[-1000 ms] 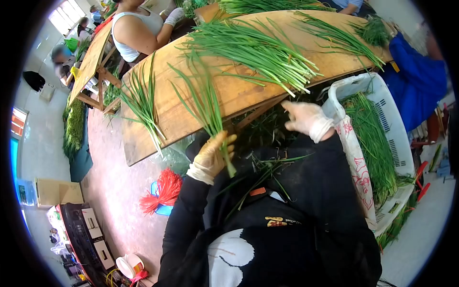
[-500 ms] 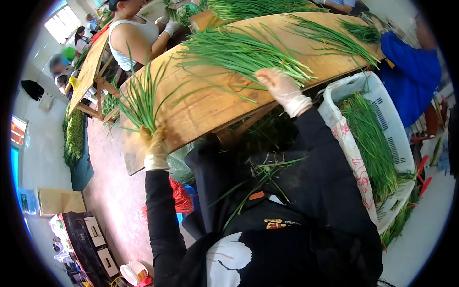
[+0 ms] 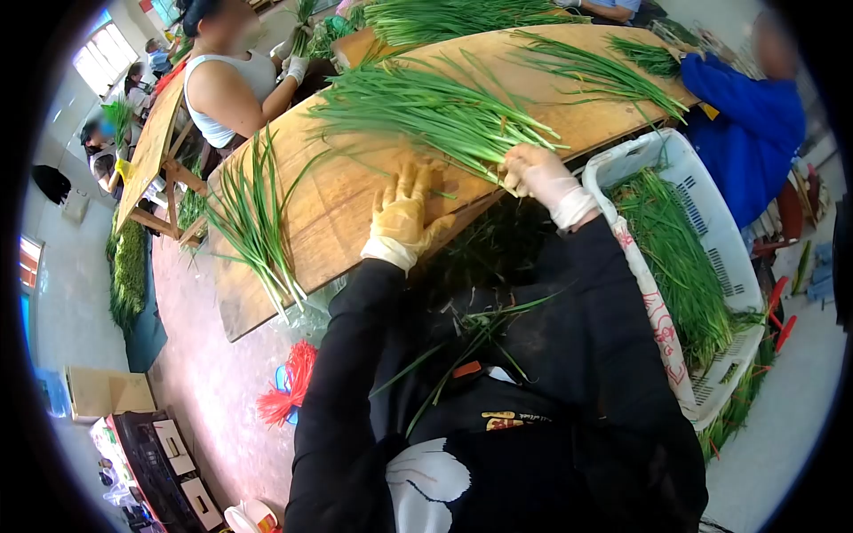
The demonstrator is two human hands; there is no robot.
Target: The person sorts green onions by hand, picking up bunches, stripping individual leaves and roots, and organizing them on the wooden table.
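Note:
My left hand point(image 3: 402, 213), in a yellowish glove, is over the front edge of the wooden table point(image 3: 333, 209) with its fingers spread and nothing in it. My right hand point(image 3: 542, 178), in a pale glove, is closed round the stem ends of the large pile of green stalks point(image 3: 435, 111), whose leaves fan out to the left. A smaller bunch of stalks point(image 3: 258, 218) lies at the table's left end, its white ends sticking out past the edge. Loose green stalks point(image 3: 475, 342) rest on my dark lap.
A white plastic crate point(image 3: 635, 151) with green stalks stands at my right. A person in blue point(image 3: 746, 124) is beyond it; a person in a white top point(image 3: 235, 89) is across the table. Red strands point(image 3: 293, 386) hang at lower left.
My left hand has let go of the small bunch and moved right, its fingers spreading. The bunch now lies on the table. My right hand has shifted slightly at the pile's stem ends.

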